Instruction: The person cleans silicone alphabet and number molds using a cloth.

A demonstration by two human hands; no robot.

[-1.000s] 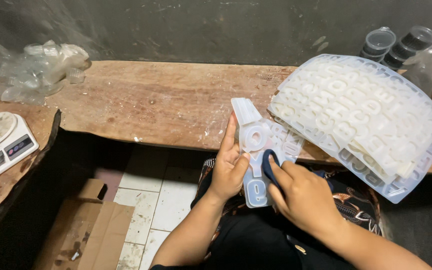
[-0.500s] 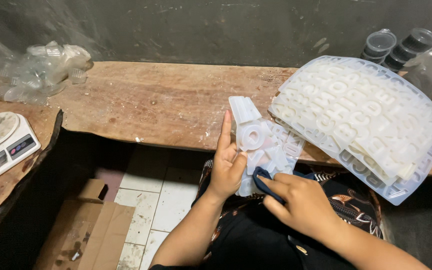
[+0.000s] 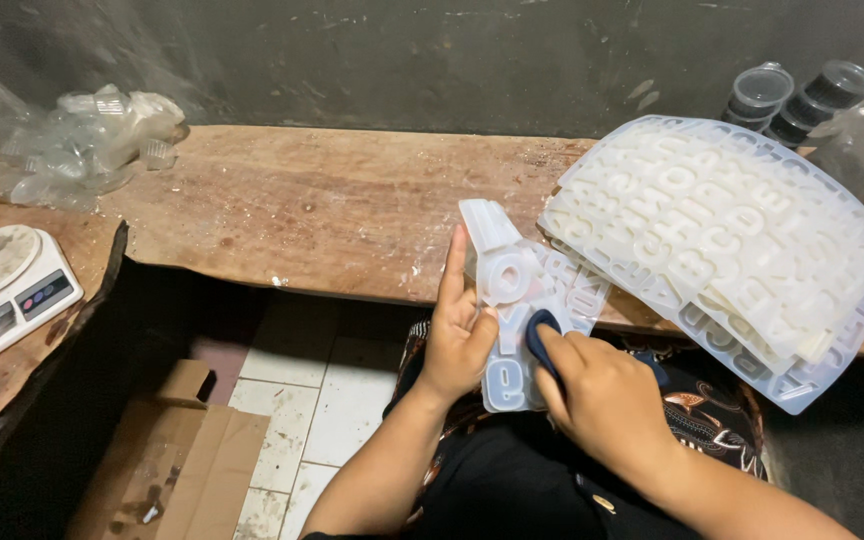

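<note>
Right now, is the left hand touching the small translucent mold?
Touching. The head view shows the left hand gripping the small translucent mold along its left edge, fingers laid against it, no gap.

1. Left hand [image 3: 457, 345] is covering part of the small translucent mold [image 3: 522, 300]; its lower left edge isn't showing.
2. Right hand [image 3: 602, 400] is hiding most of the dark blue cloth [image 3: 542, 335], only a tip is peeking out.
3. Scale [image 3: 2, 290] is getting cut by the left edge.
4. Lidded containers [image 3: 797, 95] are sitting partly behind the mold stack [image 3: 722, 230], contents too small to tell.
5. Both forearms are running off the bottom edge.
</note>
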